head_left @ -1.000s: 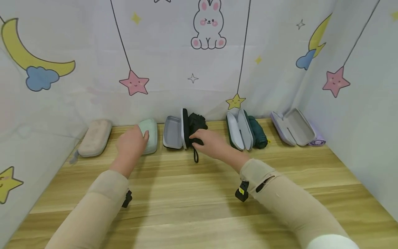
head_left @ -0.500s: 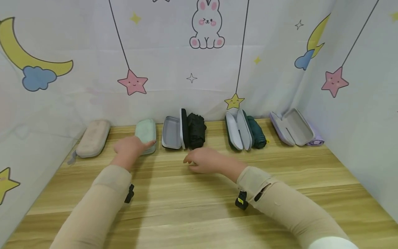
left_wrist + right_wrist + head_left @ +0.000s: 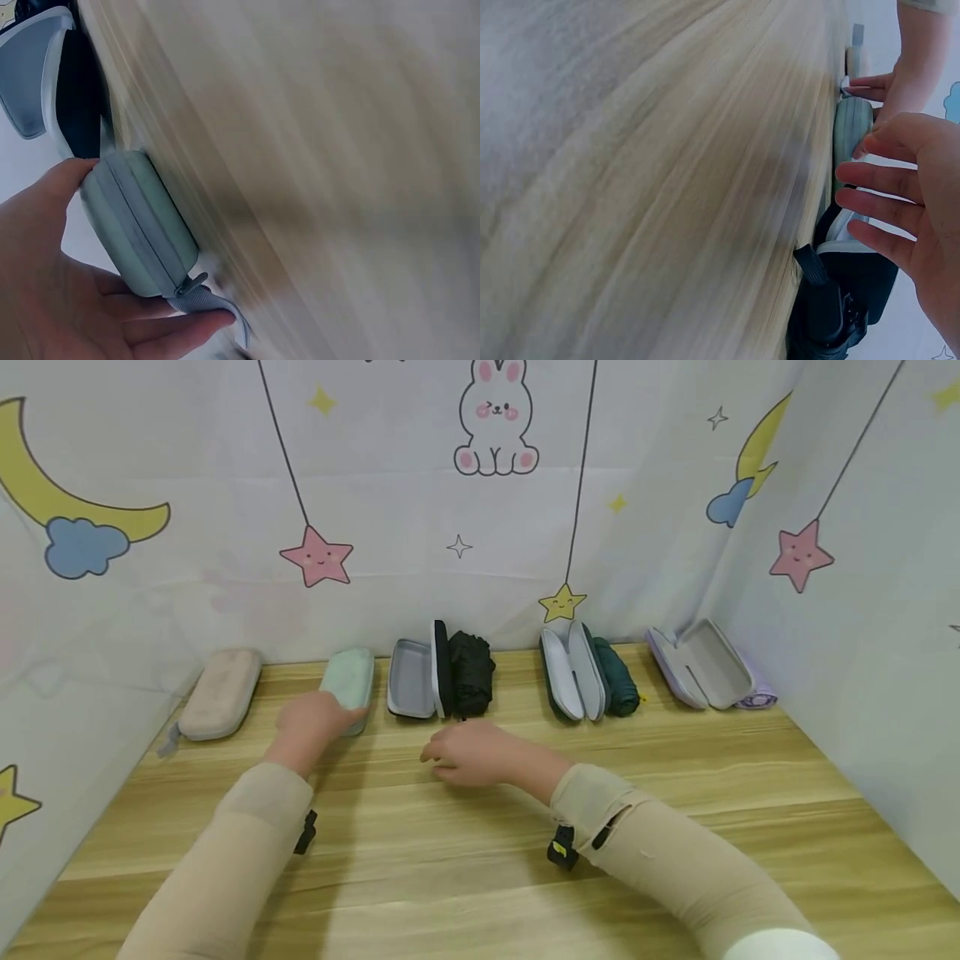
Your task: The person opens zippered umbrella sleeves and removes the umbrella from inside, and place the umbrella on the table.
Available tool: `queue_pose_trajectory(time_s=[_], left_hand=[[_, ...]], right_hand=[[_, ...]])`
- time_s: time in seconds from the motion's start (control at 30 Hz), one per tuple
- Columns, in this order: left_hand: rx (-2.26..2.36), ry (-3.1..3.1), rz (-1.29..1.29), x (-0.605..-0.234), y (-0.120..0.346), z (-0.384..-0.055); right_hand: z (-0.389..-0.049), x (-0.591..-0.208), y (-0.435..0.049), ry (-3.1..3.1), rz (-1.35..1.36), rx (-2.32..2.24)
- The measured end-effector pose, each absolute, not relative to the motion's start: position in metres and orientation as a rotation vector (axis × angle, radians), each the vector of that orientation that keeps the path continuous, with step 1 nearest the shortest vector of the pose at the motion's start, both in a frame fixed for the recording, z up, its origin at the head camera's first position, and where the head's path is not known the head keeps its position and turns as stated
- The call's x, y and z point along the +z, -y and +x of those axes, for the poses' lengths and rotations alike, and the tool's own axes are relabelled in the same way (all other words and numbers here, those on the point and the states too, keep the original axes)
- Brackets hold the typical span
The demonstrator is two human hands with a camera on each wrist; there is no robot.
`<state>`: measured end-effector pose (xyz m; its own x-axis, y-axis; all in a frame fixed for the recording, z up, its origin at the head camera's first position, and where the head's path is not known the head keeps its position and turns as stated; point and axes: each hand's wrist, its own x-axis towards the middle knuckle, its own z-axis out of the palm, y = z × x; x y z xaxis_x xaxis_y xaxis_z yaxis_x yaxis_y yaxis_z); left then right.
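A mint green zip case (image 3: 348, 677) lies closed near the back wall, left of centre. My left hand (image 3: 309, 725) holds it across its width, thumb on the right side and fingers on the left. In the left wrist view, its grey zipper and strap (image 3: 202, 300) face the camera, the fingers lying by the strap. My right hand (image 3: 474, 753) hovers in front of a folded black umbrella (image 3: 472, 672), holding nothing. Its fingers show apart and loosely bent in the right wrist view. An open black case (image 3: 411, 681) with grey lining stands beside that umbrella.
A closed beige case (image 3: 221, 693) lies far left. To the right are an open dark green case (image 3: 573, 675) beside a folded green umbrella (image 3: 617, 681), then an open purple case (image 3: 708, 664) with a purple umbrella (image 3: 759, 695). A white curtain (image 3: 405, 527) hangs behind the wooden table (image 3: 442, 877).
My right hand has let go of the black umbrella and drawn toward me and a little left. My left hand has shifted down slightly, its thumb now against the mint green case.
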<state>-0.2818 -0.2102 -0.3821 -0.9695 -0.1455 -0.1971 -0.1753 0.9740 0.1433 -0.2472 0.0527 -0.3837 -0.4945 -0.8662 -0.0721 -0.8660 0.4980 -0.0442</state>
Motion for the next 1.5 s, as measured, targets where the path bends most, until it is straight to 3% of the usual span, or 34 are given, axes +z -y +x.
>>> queue_pose_trajectory(time_s=[0.67,0.93,1.5], left_hand=[[0.225,-2.861,0.011,-0.37,0.249,-0.23],[0.204,-2.834,0.077,-0.366,0.256,-0.218],[0.102,-2.77,0.256,-0.353,0.265,-0.199]], right_hand=[[-0.237,-0.375,-0.02,-2.695,-1.482,-0.072],[-0.238,-0.378,-0.006,-2.775,-1.332,-0.121],[-0.23,-0.376,0.001,-2.855,-1.399,-0.128]])
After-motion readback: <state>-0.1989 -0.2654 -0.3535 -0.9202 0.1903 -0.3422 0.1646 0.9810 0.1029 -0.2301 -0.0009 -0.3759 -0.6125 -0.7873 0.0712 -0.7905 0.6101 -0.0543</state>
